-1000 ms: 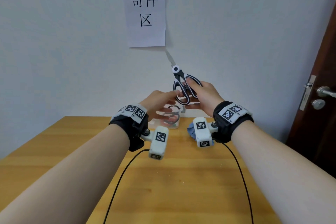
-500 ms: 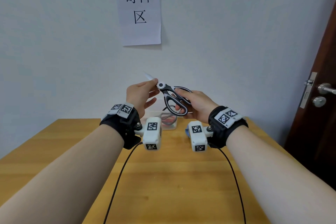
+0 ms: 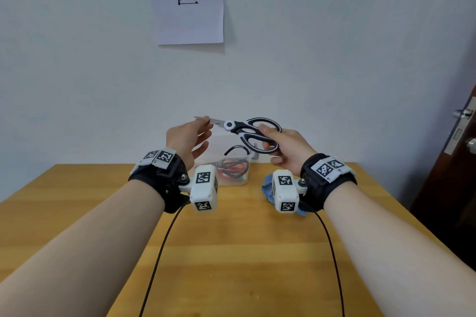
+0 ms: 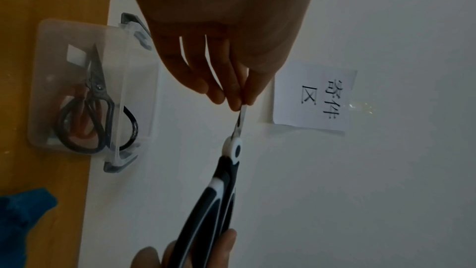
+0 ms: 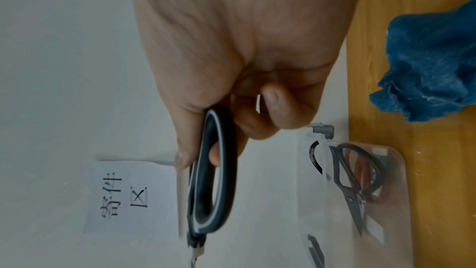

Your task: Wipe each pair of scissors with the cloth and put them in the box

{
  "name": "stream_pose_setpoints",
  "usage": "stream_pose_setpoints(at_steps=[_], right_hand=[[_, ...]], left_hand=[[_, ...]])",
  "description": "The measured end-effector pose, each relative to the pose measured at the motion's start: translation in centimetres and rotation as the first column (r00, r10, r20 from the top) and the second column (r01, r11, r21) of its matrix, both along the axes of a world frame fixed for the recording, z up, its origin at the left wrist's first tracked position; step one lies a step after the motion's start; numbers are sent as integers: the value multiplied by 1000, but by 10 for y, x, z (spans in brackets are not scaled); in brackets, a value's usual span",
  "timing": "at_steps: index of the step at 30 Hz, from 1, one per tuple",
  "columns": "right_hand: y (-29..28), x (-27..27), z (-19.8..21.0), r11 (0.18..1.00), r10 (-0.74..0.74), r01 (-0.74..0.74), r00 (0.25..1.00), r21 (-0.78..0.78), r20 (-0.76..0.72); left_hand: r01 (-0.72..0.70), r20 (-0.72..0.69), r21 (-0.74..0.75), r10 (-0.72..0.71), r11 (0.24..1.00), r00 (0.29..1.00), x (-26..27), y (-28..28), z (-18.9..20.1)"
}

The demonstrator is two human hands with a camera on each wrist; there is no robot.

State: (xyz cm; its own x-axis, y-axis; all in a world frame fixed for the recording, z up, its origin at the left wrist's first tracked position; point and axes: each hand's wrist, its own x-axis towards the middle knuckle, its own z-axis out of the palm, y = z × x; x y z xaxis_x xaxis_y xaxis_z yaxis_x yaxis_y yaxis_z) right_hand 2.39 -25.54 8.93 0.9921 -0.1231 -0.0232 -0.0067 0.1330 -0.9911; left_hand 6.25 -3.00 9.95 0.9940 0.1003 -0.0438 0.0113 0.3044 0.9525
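While the right hand (image 3: 286, 147) curls its fingers (image 5: 278, 109) round the black-and-white handles of the scissors (image 3: 247, 131), the left hand (image 3: 185, 139) pinches the blade tip between thumb and fingertips (image 4: 237, 97), so the pair hangs level in the air above the clear box (image 3: 234, 180). That box stands on the desk (image 3: 231, 252) against the wall with other scissors (image 4: 90, 113) inside. The blue cloth (image 5: 432, 64) lies crumpled on the desk just beside the box.
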Motion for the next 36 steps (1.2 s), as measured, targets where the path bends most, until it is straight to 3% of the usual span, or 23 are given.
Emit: stream_pose_setpoints(at_steps=[4,11,16,19,23,29,33,36], right_hand=[[-10,38,-8,994,-110,110,993,25,-34],[-23,110,-30,957,-281,288,952,46,-125],[-12,154,-45,962,-269,258,946,-87,-179],[3,169,-48,946,-174,123,973,-299,-153],[8,172,-59,801,-179,101,981,-590,-75],[-9,164,-67,825,-249,133,958,-549,-144],[-22,148,-66,799,-302,158,940,-581,-160],[-30,127,-62,802,-305,157,937,-576,-169]], left_hand=[[4,-58,82,0,997,998,34,7,-9],[-113,-67,205,129,972,989,102,29,-35],[-264,-35,299,287,917,957,144,39,-64],[-190,-94,402,247,896,965,162,41,-81],[-173,-131,480,265,860,955,173,40,-105],[-154,-121,468,236,870,964,171,28,-116],[-52,-191,417,143,907,971,157,14,-108],[65,-230,483,55,873,972,130,-3,-84]])
